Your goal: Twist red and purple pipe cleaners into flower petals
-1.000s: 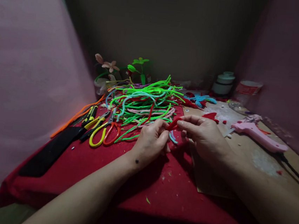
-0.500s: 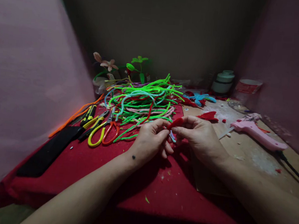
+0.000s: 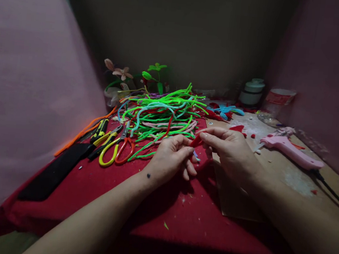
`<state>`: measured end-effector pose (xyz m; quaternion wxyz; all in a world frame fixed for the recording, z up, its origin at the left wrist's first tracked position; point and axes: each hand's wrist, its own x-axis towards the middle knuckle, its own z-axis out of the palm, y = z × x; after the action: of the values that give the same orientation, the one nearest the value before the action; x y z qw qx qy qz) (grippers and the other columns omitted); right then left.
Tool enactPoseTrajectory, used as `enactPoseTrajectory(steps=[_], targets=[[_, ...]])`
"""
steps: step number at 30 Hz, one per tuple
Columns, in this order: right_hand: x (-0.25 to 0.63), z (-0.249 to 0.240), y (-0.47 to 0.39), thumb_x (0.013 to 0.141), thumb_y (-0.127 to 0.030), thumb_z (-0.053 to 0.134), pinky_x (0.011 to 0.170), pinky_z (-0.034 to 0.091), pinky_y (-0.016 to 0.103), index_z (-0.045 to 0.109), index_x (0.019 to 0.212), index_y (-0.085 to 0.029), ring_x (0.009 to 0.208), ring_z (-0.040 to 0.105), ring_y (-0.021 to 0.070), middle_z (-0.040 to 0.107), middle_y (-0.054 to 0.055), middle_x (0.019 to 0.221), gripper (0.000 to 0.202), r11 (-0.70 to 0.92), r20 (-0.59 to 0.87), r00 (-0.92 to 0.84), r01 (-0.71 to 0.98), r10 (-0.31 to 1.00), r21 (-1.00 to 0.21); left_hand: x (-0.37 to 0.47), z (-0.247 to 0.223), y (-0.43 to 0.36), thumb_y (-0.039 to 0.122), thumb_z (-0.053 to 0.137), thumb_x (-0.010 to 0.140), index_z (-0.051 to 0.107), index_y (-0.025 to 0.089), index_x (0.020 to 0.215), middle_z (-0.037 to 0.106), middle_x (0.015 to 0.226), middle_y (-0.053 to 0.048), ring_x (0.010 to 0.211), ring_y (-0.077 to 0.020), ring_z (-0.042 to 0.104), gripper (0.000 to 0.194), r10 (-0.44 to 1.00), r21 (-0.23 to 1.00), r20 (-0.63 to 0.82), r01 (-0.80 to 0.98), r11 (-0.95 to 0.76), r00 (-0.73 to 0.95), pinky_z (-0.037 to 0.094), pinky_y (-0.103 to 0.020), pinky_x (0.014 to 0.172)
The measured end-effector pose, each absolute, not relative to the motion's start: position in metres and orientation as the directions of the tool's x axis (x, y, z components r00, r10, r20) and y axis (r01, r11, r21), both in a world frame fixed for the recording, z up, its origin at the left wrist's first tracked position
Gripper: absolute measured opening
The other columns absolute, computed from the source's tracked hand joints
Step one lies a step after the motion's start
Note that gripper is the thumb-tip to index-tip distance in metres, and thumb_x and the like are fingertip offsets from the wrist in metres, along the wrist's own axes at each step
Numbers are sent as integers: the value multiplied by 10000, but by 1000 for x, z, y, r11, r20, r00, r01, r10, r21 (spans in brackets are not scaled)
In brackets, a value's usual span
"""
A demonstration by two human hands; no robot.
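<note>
Between my two hands is a small red fuzzy piece [image 3: 196, 140], seemingly pipe cleaner shaped like a petal. My left hand [image 3: 172, 155] pinches its lower left end between thumb and fingers. At its upper right end, the thumb and index finger of my right hand [image 3: 227, 146] close on the same piece. Much of it is hidden by my fingertips. Just behind my hands lies a heap of pipe cleaners [image 3: 162, 106], mostly green, with light blue, pink and red ones among them.
Scissors [image 3: 108, 155] with yellow and red handles, pliers [image 3: 105, 139] and a black strip [image 3: 54, 172] lie left. A pink glue gun [image 3: 294, 152] rests on the brown board [image 3: 275, 173] at right. Behind stand fuzzy flowers [image 3: 123, 73], a lidded jar [image 3: 252, 91] and a clear cup [image 3: 278, 99].
My right thumb and fingers have shifted on the red piece, and the right hand is turned a little more over it. My left hand holds nearly still.
</note>
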<state>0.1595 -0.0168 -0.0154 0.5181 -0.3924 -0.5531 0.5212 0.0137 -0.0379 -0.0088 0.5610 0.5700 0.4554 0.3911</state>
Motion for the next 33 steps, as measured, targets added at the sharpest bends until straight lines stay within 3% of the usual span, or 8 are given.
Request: enactPoseTrajectory(steps=[3, 9, 14, 21, 28, 33], targets=[[160, -18, -14, 740, -289, 587, 456, 341, 211, 618, 706, -129, 475, 443, 72, 525, -21, 545, 166, 192, 196, -135, -39, 971, -981, 11, -9, -37, 210, 494, 793, 450, 139, 838, 623, 620, -20, 408, -128, 587, 96, 946, 998, -63, 41, 52, 319, 438, -201, 351], [162, -24, -11, 718, -330, 611, 428, 333, 211, 627, 716, -135, 457, 429, 72, 546, -10, 564, 196, 150, 159, -147, -73, 976, -986, 5, -14, -32, 256, 472, 820, 466, 126, 811, 629, 594, -36, 377, -118, 566, 131, 921, 990, -81, -77, 119, 381, 442, -201, 354], [163, -23, -11, 709, -329, 625, 436, 356, 217, 640, 718, -139, 453, 446, 83, 533, -11, 523, 191, 101, 107, -137, -54, 985, -993, 3, -21, -28, 309, 476, 823, 483, 123, 776, 641, 602, -53, 359, -119, 557, 191, 921, 989, -105, -57, 136, 376, 416, -196, 336], [160, -20, -12, 668, -290, 669, 396, 366, 197, 624, 657, -138, 424, 465, 73, 552, -19, 505, 159, 73, 85, -107, -114, 991, -991, 1, -20, -26, 281, 504, 809, 511, 105, 773, 650, 608, -67, 404, -131, 593, 180, 893, 979, -128, -89, 184, 432, 460, -209, 404], [157, -25, -10, 658, -256, 681, 433, 476, 250, 580, 695, -154, 472, 580, 136, 617, 20, 557, 148, -114, -58, -191, -298, 980, -948, 8, -19, -30, 245, 525, 782, 465, 130, 768, 639, 606, -51, 457, -141, 613, 131, 927, 987, -123, -55, 152, 353, 492, -235, 434], [157, -27, -9, 627, -247, 709, 473, 500, 255, 582, 695, -149, 525, 616, 151, 640, 35, 592, 175, -119, -48, -208, -340, 977, -933, 8, -18, -30, 273, 449, 825, 438, 143, 784, 624, 505, -45, 400, -158, 597, 137, 928, 982, -186, 23, 189, 322, 465, -235, 408]])
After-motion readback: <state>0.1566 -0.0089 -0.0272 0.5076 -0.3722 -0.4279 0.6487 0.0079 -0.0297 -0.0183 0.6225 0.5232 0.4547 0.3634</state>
